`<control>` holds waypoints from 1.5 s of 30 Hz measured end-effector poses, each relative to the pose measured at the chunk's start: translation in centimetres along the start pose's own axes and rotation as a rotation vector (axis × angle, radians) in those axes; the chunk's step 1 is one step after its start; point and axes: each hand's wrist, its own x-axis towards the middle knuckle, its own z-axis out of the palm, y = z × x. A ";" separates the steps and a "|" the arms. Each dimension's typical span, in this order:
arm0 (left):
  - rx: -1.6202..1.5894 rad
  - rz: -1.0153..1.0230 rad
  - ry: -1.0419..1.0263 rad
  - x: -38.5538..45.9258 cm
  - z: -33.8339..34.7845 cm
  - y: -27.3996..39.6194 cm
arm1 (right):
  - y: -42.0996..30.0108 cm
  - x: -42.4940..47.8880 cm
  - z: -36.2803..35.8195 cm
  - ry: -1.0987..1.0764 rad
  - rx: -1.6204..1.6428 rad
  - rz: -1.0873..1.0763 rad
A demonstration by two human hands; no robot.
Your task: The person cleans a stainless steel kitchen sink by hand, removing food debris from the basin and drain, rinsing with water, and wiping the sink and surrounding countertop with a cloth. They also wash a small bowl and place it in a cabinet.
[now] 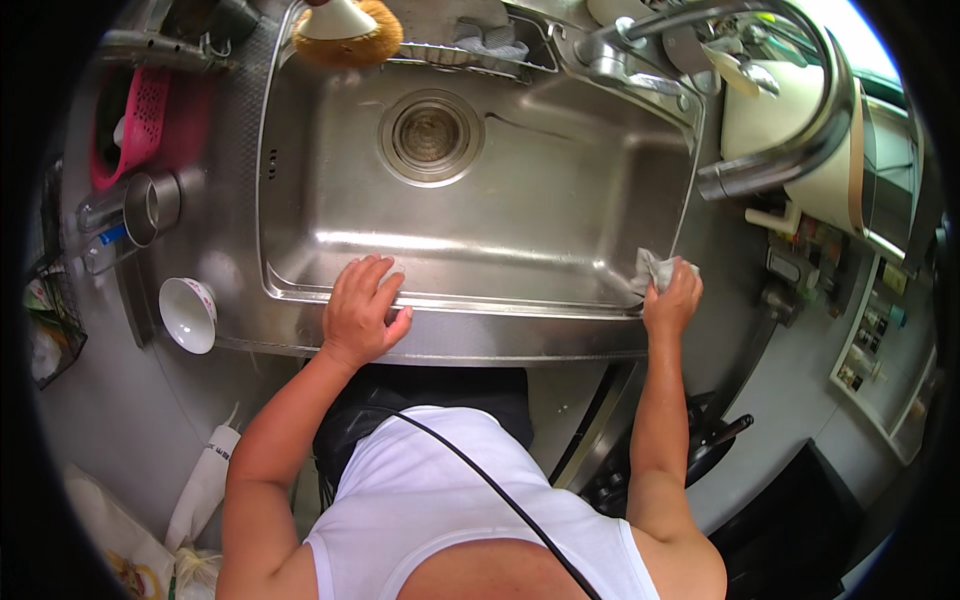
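Observation:
A stainless steel sink [555, 195] lies before me, with a round drain [431, 135] towards its far side. On the near rim, left of the middle, rests my left hand [365, 311], fingers spread and holding nothing. At the near right corner my right hand [673, 296] grips a pale, crumpled cloth [654, 270] against the sink's edge. Part of the cloth hangs over the inner wall; the rest is hidden in the fingers. The basin's bottom looks wet and shiny.
A chrome faucet [814, 142] arches over the right side. A bristle brush [349, 34] and a wire rack [450, 56] holding a grey cloth [491, 41] are at the back. On the left counter stand a white bowl [187, 315], a metal cup [152, 206] and a pink basket [139, 124].

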 end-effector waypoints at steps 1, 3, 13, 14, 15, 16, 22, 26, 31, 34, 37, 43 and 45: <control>-0.008 -0.019 -0.013 0.1 0.0 0.0 | -0.9 0.9 -0.4 -0.045 -0.079 -0.053; 0.004 -0.003 0.026 0.2 -0.1 -0.1 | -4.2 1.7 -0.2 0.004 0.010 -0.219; -0.041 -0.045 0.093 0.3 0.2 -0.3 | -19.2 6.5 13.4 -0.646 0.243 0.269; -0.041 -0.051 0.095 0.3 0.2 -0.3 | -20.3 6.7 13.8 -0.623 0.271 0.278; -0.057 -0.055 0.099 0.3 0.3 -0.3 | -21.5 7.1 13.8 -0.599 0.293 0.292; -0.046 -0.061 0.094 0.3 0.4 -0.3 | -23.3 7.7 13.9 -0.557 0.305 0.268; -0.016 -0.075 0.062 0.2 0.7 -0.2 | -33.7 12.8 15.2 -0.458 0.463 0.363; 0.024 -0.079 0.047 0.1 0.9 0.1 | -36.1 14.2 14.9 -0.387 0.724 0.443; 0.046 -0.088 0.040 0.2 1.0 0.3 | -38.5 16.4 11.7 -0.280 1.224 0.314; 0.065 -0.071 0.049 0.1 1.0 0.3 | -31.9 17.9 9.7 -0.071 1.091 0.042; 0.041 -0.091 0.048 0.1 1.1 0.2 | -19.9 17.4 8.4 0.108 0.618 -0.200; 0.034 -0.090 0.047 0.1 1.0 0.0 | -11.4 12.3 12.2 -0.559 0.152 0.414; 0.026 -0.106 0.041 0.1 1.0 0.1 | -14.1 11.3 14.5 -0.483 0.114 0.427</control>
